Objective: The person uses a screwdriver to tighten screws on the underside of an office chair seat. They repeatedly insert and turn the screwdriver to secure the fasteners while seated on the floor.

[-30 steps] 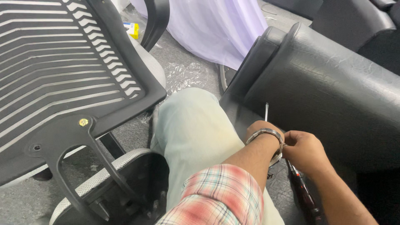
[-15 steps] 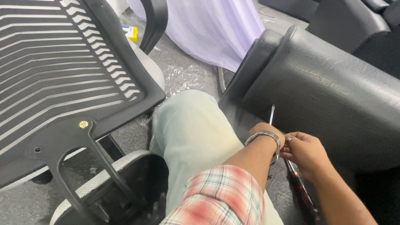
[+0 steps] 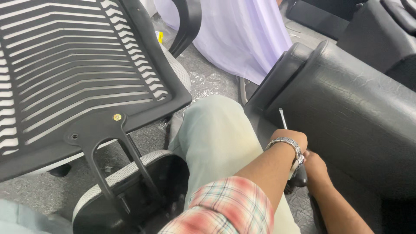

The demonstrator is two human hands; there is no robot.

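My left hand (image 3: pixel 289 139), a metal watch (image 3: pixel 291 147) on its wrist, is curled shut around a screwdriver. The tool's thin metal shaft (image 3: pixel 282 118) sticks up above the knuckles, against the black leather chair part (image 3: pixel 355 117). My right hand (image 3: pixel 314 164) lies just below and behind the left wrist. Its fingers are mostly hidden and close on the tool's dark handle (image 3: pixel 299 178). Both hands work in the gap between my pale-trousered knee (image 3: pixel 216 138) and the leather part.
A black mesh chair back (image 3: pixel 73 73) on its frame fills the left side, with a grey seat cushion (image 3: pixel 112 182) under it. Lilac cloth (image 3: pixel 238 34) hangs at the top centre. The grey floor carries clear plastic wrap (image 3: pixel 208 82). More black chair parts (image 3: pixel 390 26) stand top right.
My left hand has shifted slightly right and now covers more of my right hand. The metal shaft has stayed nearly in place against the leather part.
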